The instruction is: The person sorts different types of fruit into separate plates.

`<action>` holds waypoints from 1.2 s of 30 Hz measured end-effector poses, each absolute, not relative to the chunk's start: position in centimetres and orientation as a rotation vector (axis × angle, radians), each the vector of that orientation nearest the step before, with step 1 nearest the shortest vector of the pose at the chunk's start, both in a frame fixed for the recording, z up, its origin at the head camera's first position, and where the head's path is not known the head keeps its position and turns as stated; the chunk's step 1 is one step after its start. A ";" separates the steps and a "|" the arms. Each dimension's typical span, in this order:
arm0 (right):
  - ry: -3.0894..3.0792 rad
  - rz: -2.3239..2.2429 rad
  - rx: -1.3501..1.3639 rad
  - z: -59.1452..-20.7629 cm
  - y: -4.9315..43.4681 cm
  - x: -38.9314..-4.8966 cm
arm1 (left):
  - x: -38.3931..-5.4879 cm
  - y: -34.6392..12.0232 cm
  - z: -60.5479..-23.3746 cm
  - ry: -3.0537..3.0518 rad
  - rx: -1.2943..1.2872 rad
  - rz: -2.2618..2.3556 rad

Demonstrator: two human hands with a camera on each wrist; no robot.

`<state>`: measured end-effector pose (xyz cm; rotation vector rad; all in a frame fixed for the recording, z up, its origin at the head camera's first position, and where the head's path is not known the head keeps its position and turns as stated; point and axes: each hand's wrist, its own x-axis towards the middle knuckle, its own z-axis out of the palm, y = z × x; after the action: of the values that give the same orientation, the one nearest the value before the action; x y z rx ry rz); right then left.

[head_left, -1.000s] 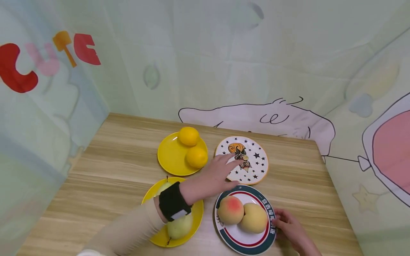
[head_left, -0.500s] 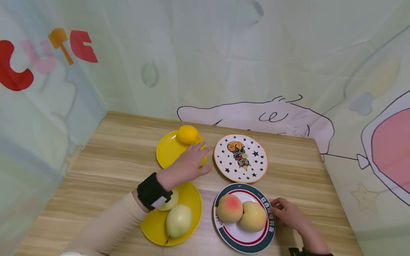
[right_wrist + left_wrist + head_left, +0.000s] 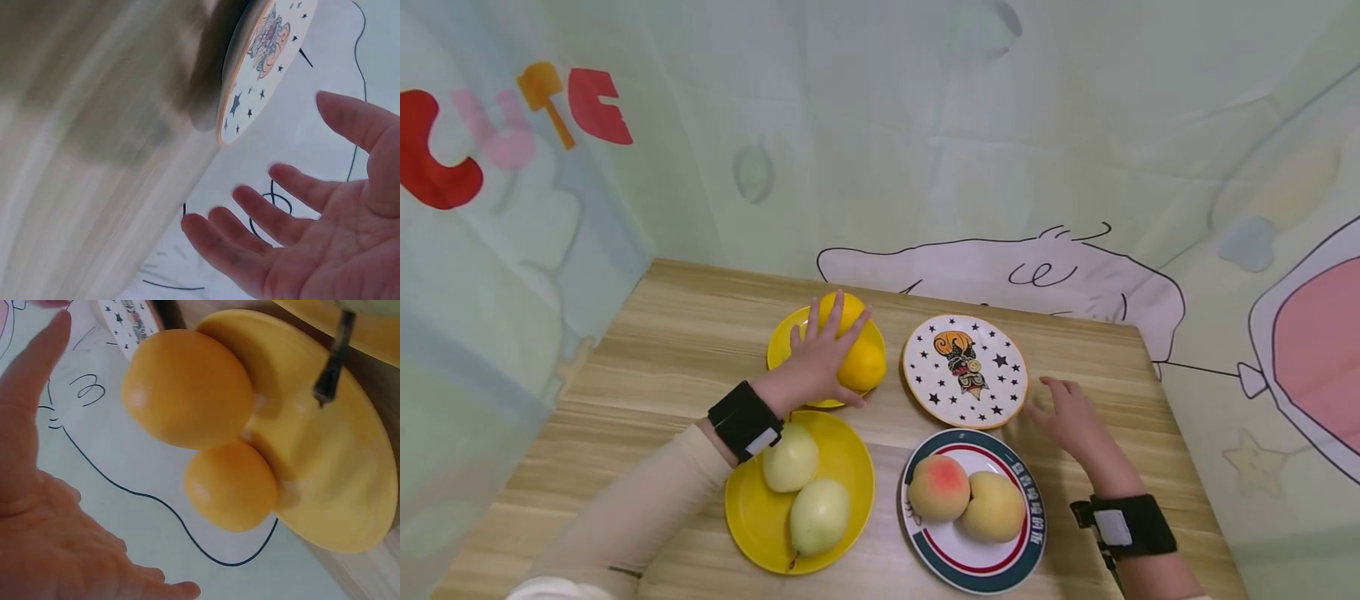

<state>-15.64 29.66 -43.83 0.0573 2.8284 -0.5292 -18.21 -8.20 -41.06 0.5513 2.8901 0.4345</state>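
My left hand (image 3: 812, 364) hovers with spread fingers over the far yellow plate (image 3: 782, 342) and its two lemons. In the left wrist view the larger-looking lemon (image 3: 187, 389) and the other lemon (image 3: 231, 485) sit apart from the fingers, on the plate (image 3: 337, 469). My right hand (image 3: 1071, 417), fingers loosely extended, is beside the right rim of the white star-patterned plate (image 3: 925, 367). A gap shows between that hand (image 3: 312, 231) and the star-patterned plate (image 3: 269, 75) in the right wrist view. Neither hand holds anything.
Nearer, a yellow plate (image 3: 752, 533) bears two pale green pears (image 3: 820, 517). To its right, a green-rimmed plate (image 3: 977, 581) carries two peaches (image 3: 994, 507). Fabric with cartoon prints (image 3: 880, 150) hangs behind the wooden table (image 3: 662, 367).
My left hand has moved left from the star-patterned plate to above the lemons, spreading its fingers. My right hand has left the green-rimmed plate's edge and moved farther up, beside the star-patterned plate.
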 end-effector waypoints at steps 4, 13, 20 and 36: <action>2.886 -0.602 0.149 -44.0 29.0 -17.6 | -18.8 -8.0 -41.6 2.875 0.581 0.452; 2.784 -0.848 0.488 -46.6 28.3 -21.6 | -19.7 -7.2 -42.4 2.810 0.568 0.500; 2.633 -1.047 0.479 -48.5 29.3 -22.6 | -19.9 -7.1 -42.6 2.791 0.555 0.517; 2.545 -1.279 0.542 -50.3 30.5 -22.8 | -20.6 -5.8 -43.3 2.762 0.554 0.553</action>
<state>-22.82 30.48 -50.29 0.5421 2.5453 -1.2787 -20.64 -5.79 -43.29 0.5538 2.7623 0.5534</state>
